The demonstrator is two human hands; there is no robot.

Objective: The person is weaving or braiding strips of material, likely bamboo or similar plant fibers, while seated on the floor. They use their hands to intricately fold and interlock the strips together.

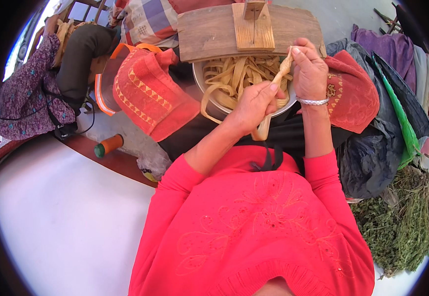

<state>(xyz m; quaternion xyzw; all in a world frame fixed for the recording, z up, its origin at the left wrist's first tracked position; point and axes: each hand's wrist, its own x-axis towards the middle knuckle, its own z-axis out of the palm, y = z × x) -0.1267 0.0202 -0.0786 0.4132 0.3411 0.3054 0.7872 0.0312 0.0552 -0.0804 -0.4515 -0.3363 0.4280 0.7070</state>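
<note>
Between my hands a pale tan flat strip is stretched, wound or twisted into a thick ridged roll at its upper part. My right hand, with a silver bracelet at the wrist, pinches the strip's upper end. Lower and to the left, my left hand is closed round it, and a loose tail hangs below the fingers. Just beyond, partly hidden by my hands, a metal basin holds a heap of similar tan strips. One strip loops over the basin's near left rim.
Behind the basin lies a wooden board with a smaller block and a thin metal spike on it. Red cloths flank the basin. Dark plastic bags and dried plants lie right. An orange spool and a person's sleeve are left.
</note>
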